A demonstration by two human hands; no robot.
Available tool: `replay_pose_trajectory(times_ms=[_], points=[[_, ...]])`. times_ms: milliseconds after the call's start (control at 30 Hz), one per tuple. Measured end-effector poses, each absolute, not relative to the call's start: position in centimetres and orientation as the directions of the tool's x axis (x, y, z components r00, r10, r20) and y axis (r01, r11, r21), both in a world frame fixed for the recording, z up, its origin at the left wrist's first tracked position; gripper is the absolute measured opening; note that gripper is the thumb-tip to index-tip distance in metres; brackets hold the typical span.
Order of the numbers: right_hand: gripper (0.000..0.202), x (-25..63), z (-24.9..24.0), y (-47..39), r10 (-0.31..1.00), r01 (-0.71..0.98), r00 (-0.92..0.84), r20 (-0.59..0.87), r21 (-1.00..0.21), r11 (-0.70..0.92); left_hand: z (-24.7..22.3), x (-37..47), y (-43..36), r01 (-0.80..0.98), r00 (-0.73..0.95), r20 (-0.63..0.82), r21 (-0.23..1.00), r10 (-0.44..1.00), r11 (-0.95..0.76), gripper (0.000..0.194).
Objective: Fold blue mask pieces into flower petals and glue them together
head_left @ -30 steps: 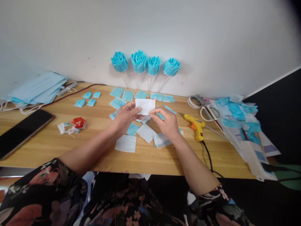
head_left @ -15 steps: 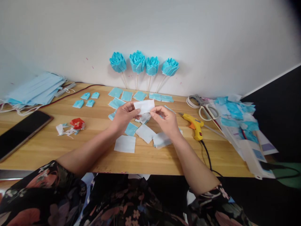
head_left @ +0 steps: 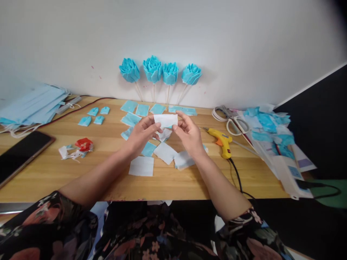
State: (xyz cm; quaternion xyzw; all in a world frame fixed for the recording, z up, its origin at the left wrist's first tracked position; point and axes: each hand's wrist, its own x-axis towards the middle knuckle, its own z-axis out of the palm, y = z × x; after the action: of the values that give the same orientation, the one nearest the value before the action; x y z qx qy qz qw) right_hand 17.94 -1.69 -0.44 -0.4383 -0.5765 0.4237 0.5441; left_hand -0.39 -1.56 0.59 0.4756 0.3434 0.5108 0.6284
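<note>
Between my two hands is a small white rectangle of mask fabric (head_left: 166, 119), with a thin blue strip along its lower edge. My left hand (head_left: 143, 133) pinches its left end, thumb in front. At the right end, my right hand (head_left: 189, 134) grips it between thumb and fingers. Below the hands lie loose cut pieces: a white piece (head_left: 141, 166), another white piece (head_left: 165, 152) and a blue piece (head_left: 149, 149). More blue squares (head_left: 142, 109) are laid out behind. Parts of some pieces are hidden by my hands.
Several blue fabric flowers (head_left: 152, 69) on sticks lean against the wall. A yellow glue gun (head_left: 222, 141), scissors (head_left: 235, 124) and blue scraps (head_left: 267, 122) lie at right. At left are face masks (head_left: 35, 104), small folded petals (head_left: 85, 121), a red scrap (head_left: 84, 144) and a phone (head_left: 23, 155).
My right hand has shifted its hold, with its fingers now behind the fabric's right end. A blue strip now shows along the lower edge. The view has swung slightly.
</note>
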Motion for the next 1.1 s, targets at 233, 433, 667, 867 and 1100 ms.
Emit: replay_pose_trajectory(times_ms=[233,433,667,867,1100], points=[[0.047,17.9,-0.6,-1.7,0.978,-0.019,-0.019,0.21,-0.978,0.21,-0.3,-0.2,-1.3,-0.279,0.243,0.158,0.956,0.957,-0.087,0.059],[0.044,17.7,-0.5,-1.9,0.974,0.01,-0.039,0.223,-0.975,0.224,-0.3,-0.2,-1.2,-0.276,0.176,0.155,0.956,0.972,-0.102,0.058],[0.045,17.7,-0.7,-2.0,0.975,0.041,-0.062,0.213,-0.976,0.216,0.2,-0.4,-1.6,-0.247,0.139,0.101,0.967,0.985,-0.064,0.05],[0.042,17.9,-0.5,-2.0,0.979,0.012,-0.091,0.185,-0.982,0.187,0.5,-0.4,-1.5,-0.199,0.125,0.108,0.977,0.986,-0.081,0.052],[0.024,18.0,-0.8,-1.8,0.977,0.075,-0.133,0.164,-0.982,0.175,0.7,-0.5,-1.5,-0.187,0.13,0.109,0.979,0.985,-0.084,0.051]])
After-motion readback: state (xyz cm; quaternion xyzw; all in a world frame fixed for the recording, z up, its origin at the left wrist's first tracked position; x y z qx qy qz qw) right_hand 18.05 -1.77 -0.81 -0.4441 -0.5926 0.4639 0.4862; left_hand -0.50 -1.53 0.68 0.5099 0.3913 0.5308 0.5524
